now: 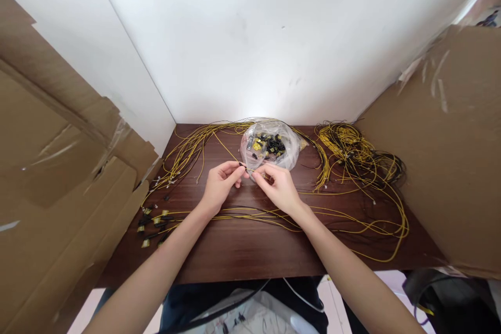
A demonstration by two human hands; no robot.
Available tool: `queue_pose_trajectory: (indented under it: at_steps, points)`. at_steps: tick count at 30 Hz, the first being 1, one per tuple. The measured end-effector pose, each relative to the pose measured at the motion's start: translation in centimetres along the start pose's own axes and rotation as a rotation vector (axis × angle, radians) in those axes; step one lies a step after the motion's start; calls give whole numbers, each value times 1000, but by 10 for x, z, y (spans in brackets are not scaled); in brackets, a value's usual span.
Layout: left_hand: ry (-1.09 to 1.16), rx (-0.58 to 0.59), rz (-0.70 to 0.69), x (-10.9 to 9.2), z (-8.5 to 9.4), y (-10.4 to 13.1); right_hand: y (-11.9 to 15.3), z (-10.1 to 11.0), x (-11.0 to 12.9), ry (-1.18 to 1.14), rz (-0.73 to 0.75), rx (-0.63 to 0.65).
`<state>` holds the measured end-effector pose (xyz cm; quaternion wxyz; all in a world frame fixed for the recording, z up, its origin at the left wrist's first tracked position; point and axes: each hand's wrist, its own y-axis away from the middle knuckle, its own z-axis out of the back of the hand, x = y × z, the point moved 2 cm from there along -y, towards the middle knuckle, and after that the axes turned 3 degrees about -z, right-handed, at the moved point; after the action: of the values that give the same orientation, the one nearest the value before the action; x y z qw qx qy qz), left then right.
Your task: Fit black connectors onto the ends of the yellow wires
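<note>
My left hand (pixel 222 183) pinches a small black connector (pixel 243 165) between thumb and fingertips, just in front of the clear plastic bag. Close beside it, my right hand (pixel 278 189) is closed on a thin yellow wire (pixel 249 169) that meets the connector. Whether the wire is inside the connector or only touching it, I cannot tell. The open plastic bag (pixel 290 155) holds many small black parts (pixel 274 146) and some yellow ones (pixel 257 143). Below my hands, several yellow and black wires (pixel 254 214) run across the table.
A large tangle of yellow and black wires (pixel 346 146) lies at the right rear. More wires (pixel 188 148) fan out at the left rear. Wire ends with black connectors and yellow tags (pixel 156 221) lie at left. Cardboard walls (pixel 438 146) flank the brown table (pixel 242 258).
</note>
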<state>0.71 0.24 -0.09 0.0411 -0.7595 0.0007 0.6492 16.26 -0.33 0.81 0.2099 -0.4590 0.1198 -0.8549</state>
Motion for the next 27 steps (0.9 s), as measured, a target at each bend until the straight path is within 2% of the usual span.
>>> queue_pose_trajectory:
  at_steps: [7,16,22,27]
  points:
    - [-10,17,8,-1,1,0,3,-7,0,91,66,102]
    - [-13,8,15,0,3,0,3,-5,-1,62,33,32]
    - [-73,40,-33,0,5,-1,2,-1,-4,71,30,1]
    - [-107,24,-36,-2,4,0,2,-2,-6,87,46,28]
